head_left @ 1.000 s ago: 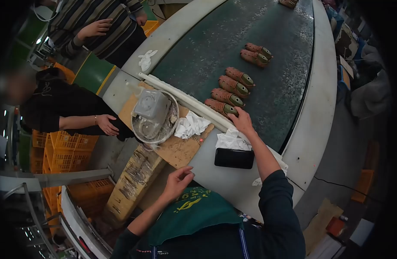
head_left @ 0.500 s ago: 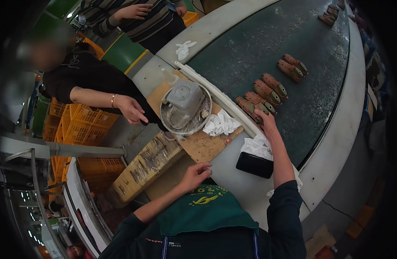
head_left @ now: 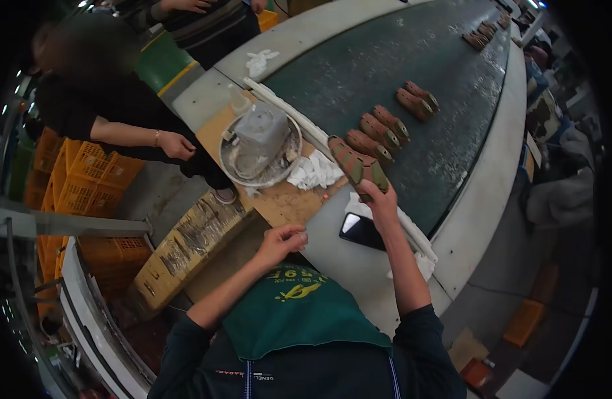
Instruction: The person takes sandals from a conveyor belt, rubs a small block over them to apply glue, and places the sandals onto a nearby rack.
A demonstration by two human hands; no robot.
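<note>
My right hand (head_left: 379,199) grips one end of a brown and olive sandal (head_left: 351,159) with cut-out straps, lifted over the white rail at the conveyor's near edge. Its fingers are partly hidden beneath the sandal. Beyond it, several similar sandals (head_left: 379,130) lie in a row on the dark green belt (head_left: 446,143). My left hand (head_left: 279,244) hovers before my green apron (head_left: 299,299), its fingers curled together with nothing visible in them. Just below my right hand, a black phone (head_left: 360,229) rests on the white ledge beside white tissue.
Left of the rail, a round pan (head_left: 243,174) with a grey container (head_left: 261,126) sits on brown board, beside crumpled white cloth (head_left: 314,170). A taped carton (head_left: 186,249) stands below. Across from me is a co-worker's hand (head_left: 177,146); orange crates (head_left: 93,166) are stacked behind.
My right hand has lifted the sandal off the belt towards me. My left hand stays curled near the apron. The co-worker's hand has drawn back and closed. The whole view has shifted.
</note>
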